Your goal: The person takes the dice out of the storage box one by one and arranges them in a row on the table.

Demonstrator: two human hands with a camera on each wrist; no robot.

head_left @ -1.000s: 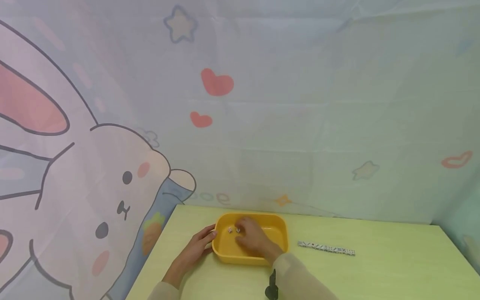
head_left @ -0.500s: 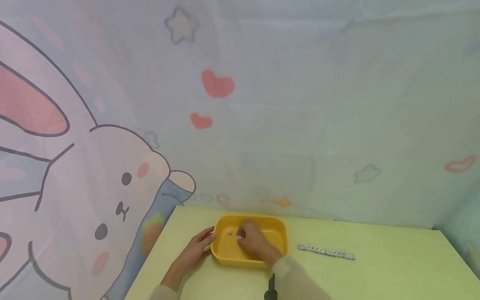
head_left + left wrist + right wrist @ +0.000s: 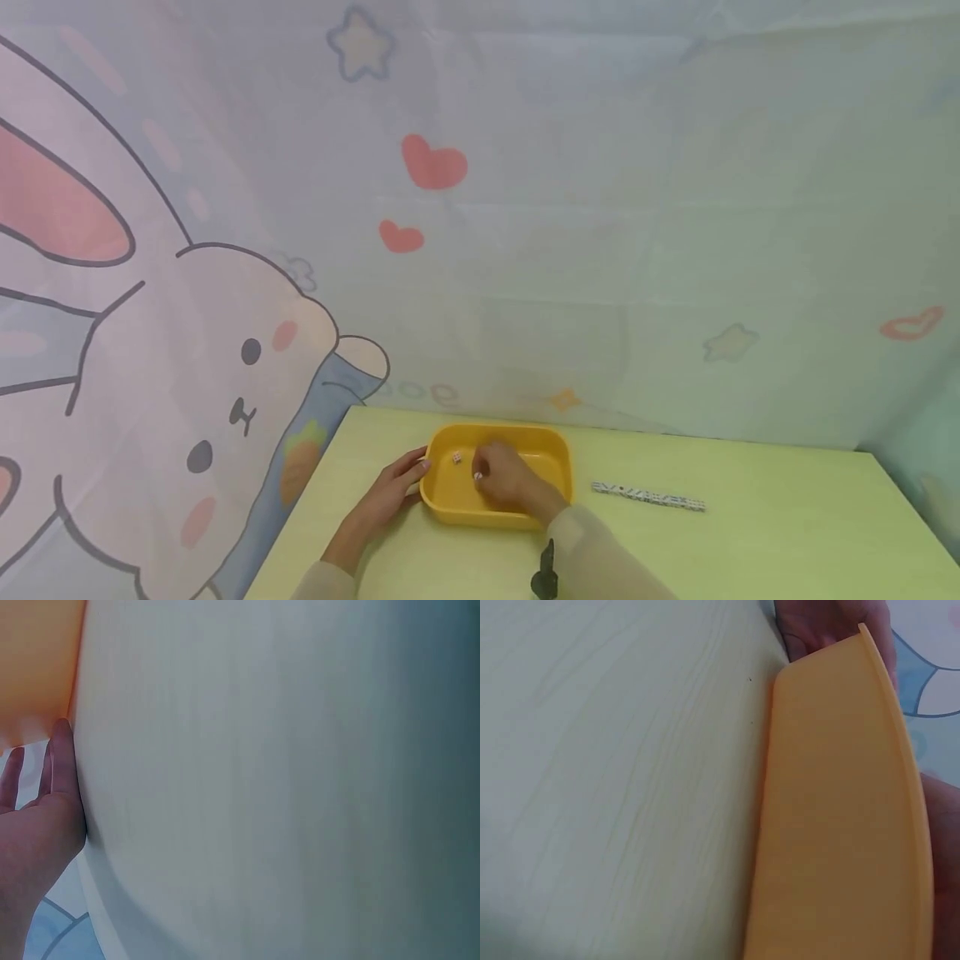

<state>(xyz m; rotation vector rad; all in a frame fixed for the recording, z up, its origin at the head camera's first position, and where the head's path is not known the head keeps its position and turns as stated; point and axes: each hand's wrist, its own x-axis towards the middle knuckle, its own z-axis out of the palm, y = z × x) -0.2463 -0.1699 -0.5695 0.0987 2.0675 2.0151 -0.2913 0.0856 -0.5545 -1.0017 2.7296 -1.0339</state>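
Note:
A yellow plastic tray (image 3: 487, 520) stands on the table. My left hand (image 3: 387, 493) rests against its left end, fingers extended along the outer wall; the left wrist view shows the fingertips (image 3: 63, 739) at the tray's side. Inside the tray, my right hand (image 3: 504, 477) pinches a small white die (image 3: 477, 476) between thumb and fingers. Another white die (image 3: 457, 458) lies on the tray floor, left of that hand. In the right wrist view the tray wall (image 3: 840, 802) hides most of the right hand.
Right of the tray, a straight row of several white dice (image 3: 648, 497) lies on the pale yellow-green table (image 3: 780, 533). A printed cloth (image 3: 570, 250) with a rabbit, hearts and stars hangs behind the table. A dark strap (image 3: 545, 571) shows beside the right sleeve.
My right hand's fingers, spread around the die a second ago, have closed on it and drawn it slightly toward me. The left hand, tray and row of dice look unchanged.

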